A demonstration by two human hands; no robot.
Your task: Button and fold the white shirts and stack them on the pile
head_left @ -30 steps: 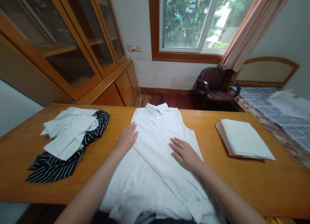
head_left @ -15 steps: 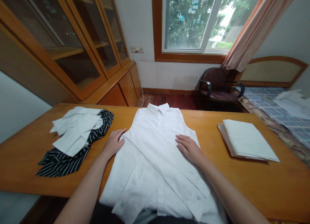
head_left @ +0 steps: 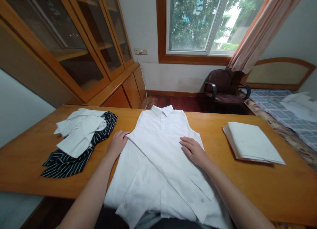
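A white button-up shirt [head_left: 158, 149] lies front up in front of me, its collar toward the far edge. Both sleeves are folded inward across the body, cuffs near the hem. My left hand [head_left: 119, 143] is at the shirt's left side by the shoulder fold, thumb and fingers closed on the cloth edge. Flat on the right side of the chest rests my right hand [head_left: 194, 151], fingers extended and holding nothing. The hem hangs over the near table edge against my lap.
On the wooden table [head_left: 213, 192], a heap of white and black striped clothes [head_left: 81, 133] lies left. A folded white garment stack [head_left: 252, 141] lies right. Beyond stand a glass-door cabinet [head_left: 109, 78], an office chair [head_left: 219, 85] and a bed [head_left: 279, 103].
My left thumb and fingers have closed together on the shirt's side edge. My right hand stays in place on the cloth. The view has shifted very slightly.
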